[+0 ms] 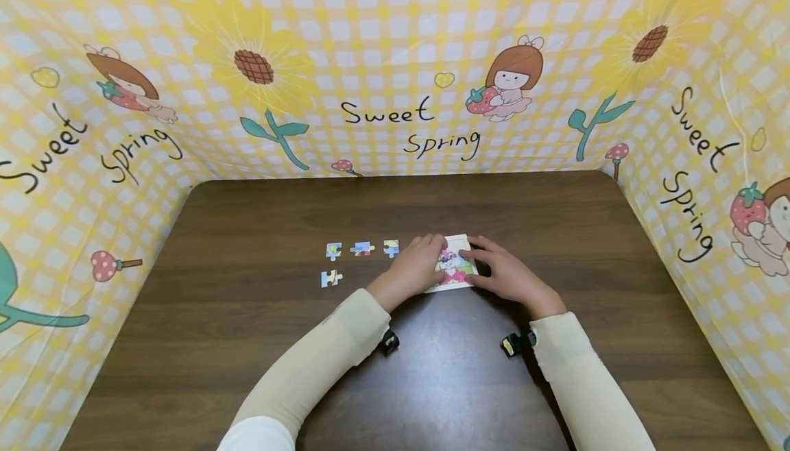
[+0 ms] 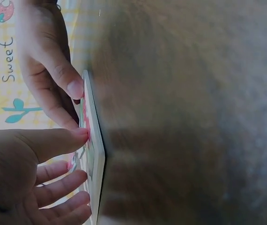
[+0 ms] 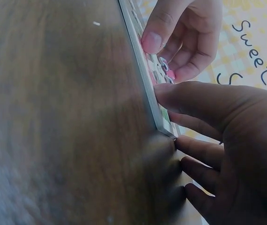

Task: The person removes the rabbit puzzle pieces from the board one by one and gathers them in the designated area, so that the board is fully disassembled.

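A small jigsaw puzzle board [image 1: 458,239] with a white frame and a pink cartoon picture lies on the table between the two hands. My left hand [image 1: 416,266] comes over its left side, hiding that part; in the left wrist view its thumb [image 2: 79,134] touches the picture and the other fingers are loosely bent. My right hand [image 1: 509,274] is at the right edge, its thumb [image 3: 165,95] on the board and its other fingers spread along the side. A pink and black patch of picture [image 3: 167,69] shows between the hands; I cannot tell if it is a raised piece.
Several loose puzzle pieces lie left of the board, including a blue and yellow one [image 1: 334,251] and a pale one [image 1: 331,278]. The brown wooden table [image 1: 265,348] is enclosed by a yellow checked cloth [image 1: 395,46]. A black camera [image 1: 389,343] sits at the left wrist.
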A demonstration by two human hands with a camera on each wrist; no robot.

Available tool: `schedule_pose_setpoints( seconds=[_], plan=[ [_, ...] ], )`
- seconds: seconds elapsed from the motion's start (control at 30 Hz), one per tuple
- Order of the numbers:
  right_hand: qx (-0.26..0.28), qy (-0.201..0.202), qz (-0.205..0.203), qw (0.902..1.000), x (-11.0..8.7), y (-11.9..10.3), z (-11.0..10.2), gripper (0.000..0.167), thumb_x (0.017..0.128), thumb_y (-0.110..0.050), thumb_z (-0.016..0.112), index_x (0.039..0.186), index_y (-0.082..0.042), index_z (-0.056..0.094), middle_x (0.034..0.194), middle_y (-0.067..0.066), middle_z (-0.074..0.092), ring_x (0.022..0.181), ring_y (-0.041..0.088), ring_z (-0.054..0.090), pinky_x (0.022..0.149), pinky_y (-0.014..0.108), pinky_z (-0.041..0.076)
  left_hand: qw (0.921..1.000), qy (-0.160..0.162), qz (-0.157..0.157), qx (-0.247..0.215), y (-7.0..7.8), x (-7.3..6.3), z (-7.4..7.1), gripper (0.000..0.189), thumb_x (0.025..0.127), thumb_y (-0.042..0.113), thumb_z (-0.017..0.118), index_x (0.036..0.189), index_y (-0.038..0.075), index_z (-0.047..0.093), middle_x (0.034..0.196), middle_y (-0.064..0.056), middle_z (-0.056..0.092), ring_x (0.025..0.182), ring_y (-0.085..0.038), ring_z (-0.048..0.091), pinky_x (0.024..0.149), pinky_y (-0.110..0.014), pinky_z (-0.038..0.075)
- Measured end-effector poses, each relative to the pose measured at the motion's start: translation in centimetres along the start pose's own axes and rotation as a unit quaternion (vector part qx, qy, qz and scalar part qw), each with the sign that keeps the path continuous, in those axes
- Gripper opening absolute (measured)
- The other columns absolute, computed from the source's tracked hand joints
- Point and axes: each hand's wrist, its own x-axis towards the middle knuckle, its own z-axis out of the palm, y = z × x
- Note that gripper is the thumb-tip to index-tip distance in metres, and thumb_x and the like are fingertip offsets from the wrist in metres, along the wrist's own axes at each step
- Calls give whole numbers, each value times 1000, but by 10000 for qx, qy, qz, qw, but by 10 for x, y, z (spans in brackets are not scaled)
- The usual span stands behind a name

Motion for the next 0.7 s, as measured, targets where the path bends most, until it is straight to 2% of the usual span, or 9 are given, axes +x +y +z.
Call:
schedule_pose_setpoints(
  seconds=[0.17, 0.3, 0.7],
  plan=[
    [39, 8, 44, 10000, 0, 0, 0, 54, 90, -28, 71, 139, -13, 55, 155, 12, 31, 144, 35, 22, 108, 55, 30, 9998, 67, 160, 69, -2, 0, 1, 48, 90, 27, 71, 131, 14, 52, 122, -5, 59, 112, -24, 53, 88, -38, 49],
    [60, 7, 50, 10000, 0, -1, 0, 53, 90, -28, 71, 139, -13, 55, 155, 12, 31, 144, 35, 22, 108, 55, 30, 9996, 148, 237, 76, -2, 0, 1, 44, 91, 24, 70, 130, 12, 54, 122, -6, 60, 111, -24, 55, 91, -37, 48],
    [94, 10, 35, 9999, -1, 1, 3, 53, 91, -27, 71, 139, -13, 55, 155, 12, 31, 144, 34, 22, 108, 54, 31, 9996, 182, 237, 20, -4, 2, 1, 40, 91, 23, 70, 127, 12, 57, 116, -6, 63, 105, -23, 58, 88, -36, 49]
  ],
)
